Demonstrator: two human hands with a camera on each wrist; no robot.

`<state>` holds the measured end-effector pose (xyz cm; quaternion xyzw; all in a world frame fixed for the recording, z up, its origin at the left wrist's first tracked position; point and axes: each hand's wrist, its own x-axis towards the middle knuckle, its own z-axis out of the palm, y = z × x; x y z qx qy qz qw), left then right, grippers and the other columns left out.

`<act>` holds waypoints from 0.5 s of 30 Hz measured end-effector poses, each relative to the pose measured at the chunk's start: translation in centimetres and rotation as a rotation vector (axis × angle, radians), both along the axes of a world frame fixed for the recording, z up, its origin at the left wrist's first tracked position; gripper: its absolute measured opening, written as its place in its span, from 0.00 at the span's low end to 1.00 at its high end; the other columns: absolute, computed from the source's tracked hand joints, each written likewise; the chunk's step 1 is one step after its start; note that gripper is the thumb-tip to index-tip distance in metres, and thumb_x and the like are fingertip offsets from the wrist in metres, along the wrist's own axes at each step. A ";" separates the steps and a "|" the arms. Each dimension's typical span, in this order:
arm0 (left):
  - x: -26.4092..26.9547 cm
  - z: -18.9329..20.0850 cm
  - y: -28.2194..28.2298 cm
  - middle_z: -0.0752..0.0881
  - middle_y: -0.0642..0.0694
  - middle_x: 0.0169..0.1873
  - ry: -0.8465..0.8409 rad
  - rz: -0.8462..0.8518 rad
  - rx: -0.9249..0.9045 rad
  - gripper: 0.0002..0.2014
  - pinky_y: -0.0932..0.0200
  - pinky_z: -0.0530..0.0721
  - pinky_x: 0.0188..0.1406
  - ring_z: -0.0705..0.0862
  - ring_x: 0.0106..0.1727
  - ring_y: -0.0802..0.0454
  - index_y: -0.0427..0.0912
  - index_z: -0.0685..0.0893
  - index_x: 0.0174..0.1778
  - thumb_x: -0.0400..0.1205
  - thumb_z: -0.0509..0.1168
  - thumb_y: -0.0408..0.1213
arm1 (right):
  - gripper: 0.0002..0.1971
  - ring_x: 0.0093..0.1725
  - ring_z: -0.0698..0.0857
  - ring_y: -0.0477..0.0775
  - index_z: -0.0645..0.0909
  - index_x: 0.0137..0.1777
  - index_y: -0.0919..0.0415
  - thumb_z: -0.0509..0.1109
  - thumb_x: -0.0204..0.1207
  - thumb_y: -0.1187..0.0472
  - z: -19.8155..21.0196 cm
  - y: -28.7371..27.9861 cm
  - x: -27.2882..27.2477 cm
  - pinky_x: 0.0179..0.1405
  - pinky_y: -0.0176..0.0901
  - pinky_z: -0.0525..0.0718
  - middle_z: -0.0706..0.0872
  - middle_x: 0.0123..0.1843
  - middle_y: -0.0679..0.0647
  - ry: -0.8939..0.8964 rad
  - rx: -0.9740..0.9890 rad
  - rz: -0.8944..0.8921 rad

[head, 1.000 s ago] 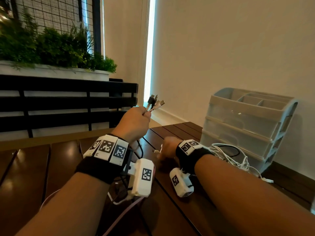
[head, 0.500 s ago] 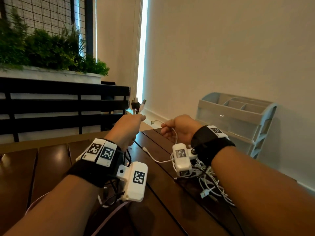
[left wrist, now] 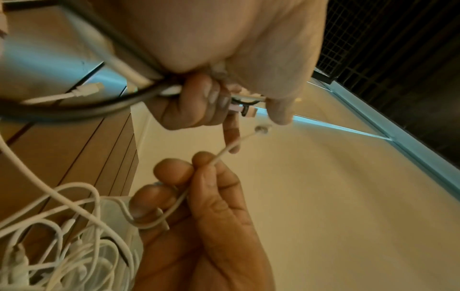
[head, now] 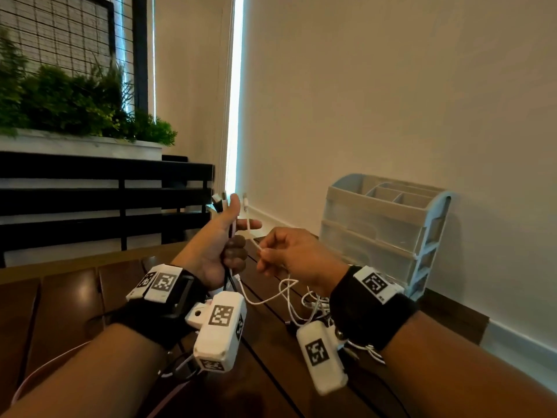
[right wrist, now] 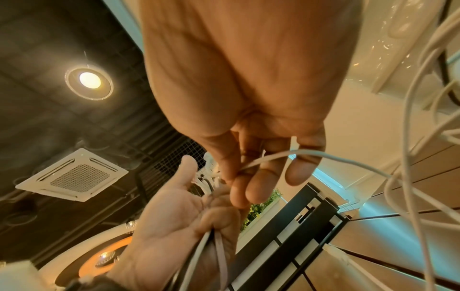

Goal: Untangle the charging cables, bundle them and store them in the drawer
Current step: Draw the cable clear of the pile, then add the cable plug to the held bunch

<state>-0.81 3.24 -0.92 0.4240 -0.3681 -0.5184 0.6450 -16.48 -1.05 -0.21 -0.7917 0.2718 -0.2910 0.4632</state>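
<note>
Cables (head: 289, 300): left hand (head: 217, 245) grips bunch, right hand (head: 297, 256) pinches white strand; drawer organizer (head: 382, 230) shut.

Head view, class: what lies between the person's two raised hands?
A thin white cable spans the gap from the right hand toward the left hand; the left wrist view confirms.

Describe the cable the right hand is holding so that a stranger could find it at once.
Start at the plastic drawer unit by the wall and look left to the right hand. The thin white cable it pinches runs up alone past the left hand, which grips a bunch of cables.
</note>
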 end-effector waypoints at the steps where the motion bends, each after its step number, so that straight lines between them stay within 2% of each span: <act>1: -0.2 -0.1 0.0 0.61 0.52 0.20 -0.012 0.020 -0.024 0.30 0.67 0.55 0.17 0.56 0.20 0.59 0.40 0.83 0.44 0.74 0.61 0.68 | 0.03 0.37 0.84 0.57 0.79 0.45 0.64 0.66 0.80 0.69 -0.2 0.0 0.0 0.39 0.42 0.81 0.88 0.35 0.56 0.031 -0.013 0.006; 3: -0.6 -0.4 -0.2 0.65 0.51 0.21 -0.053 0.075 -0.055 0.24 0.66 0.55 0.17 0.59 0.19 0.59 0.42 0.79 0.37 0.73 0.66 0.64 | 0.04 0.35 0.84 0.52 0.80 0.44 0.62 0.67 0.80 0.68 -0.6 0.1 0.0 0.36 0.36 0.82 0.88 0.35 0.55 0.104 -0.039 0.029; 5: -0.9 -0.8 -0.5 0.65 0.51 0.23 -0.057 0.121 -0.072 0.20 0.65 0.55 0.17 0.60 0.20 0.58 0.47 0.72 0.30 0.76 0.69 0.57 | 0.03 0.34 0.84 0.49 0.81 0.45 0.60 0.68 0.80 0.66 -1.0 0.0 0.1 0.35 0.34 0.82 0.87 0.36 0.54 0.169 -0.052 0.048; 6: -0.9 -1.0 -0.6 0.64 0.51 0.23 -0.052 0.145 -0.079 0.19 0.65 0.54 0.17 0.59 0.21 0.58 0.48 0.70 0.30 0.78 0.68 0.55 | 0.02 0.34 0.84 0.48 0.82 0.46 0.61 0.69 0.80 0.64 -1.2 -0.1 0.3 0.36 0.35 0.82 0.86 0.36 0.55 0.185 -0.050 0.053; 8: -1.0 -1.1 -0.8 0.64 0.51 0.23 -0.026 0.189 -0.110 0.17 0.64 0.56 0.18 0.61 0.20 0.58 0.49 0.71 0.33 0.81 0.65 0.54 | 0.06 0.32 0.80 0.48 0.83 0.47 0.63 0.71 0.78 0.60 -1.6 -0.5 0.4 0.35 0.37 0.79 0.82 0.33 0.55 0.168 -0.009 0.060; 10: -1.0 -1.2 -0.8 0.66 0.51 0.22 0.006 0.204 -0.155 0.18 0.64 0.60 0.18 0.63 0.20 0.57 0.48 0.71 0.34 0.83 0.63 0.55 | 0.09 0.28 0.74 0.48 0.83 0.44 0.65 0.71 0.78 0.58 -1.8 -1.1 0.5 0.34 0.39 0.74 0.75 0.28 0.53 0.050 0.193 0.060; 12: -0.9 -1.2 -0.8 0.66 0.49 0.22 0.025 0.195 -0.203 0.22 0.62 0.62 0.21 0.63 0.22 0.55 0.48 0.68 0.29 0.83 0.60 0.58 | 0.09 0.27 0.73 0.48 0.84 0.38 0.62 0.72 0.77 0.58 -1.6 -1.7 0.3 0.37 0.41 0.73 0.72 0.27 0.52 -0.072 0.415 0.055; 13: -0.6 -1.1 -0.8 0.64 0.48 0.23 0.048 0.192 -0.231 0.24 0.60 0.63 0.23 0.62 0.23 0.54 0.48 0.66 0.27 0.83 0.59 0.58 | 0.09 0.28 0.74 0.48 0.84 0.37 0.61 0.72 0.76 0.58 -1.5 -2.0 0.2 0.39 0.41 0.74 0.72 0.28 0.52 -0.075 0.422 0.038; 15: 0.0 -0.7 -0.7 0.60 0.48 0.23 0.154 0.186 -0.276 0.26 0.57 0.68 0.28 0.63 0.25 0.53 0.47 0.64 0.24 0.83 0.59 0.59 | 0.09 0.31 0.77 0.48 0.83 0.36 0.59 0.72 0.76 0.58 -1.9 -2.9 -0.2 0.40 0.40 0.76 0.75 0.29 0.53 0.021 0.227 0.002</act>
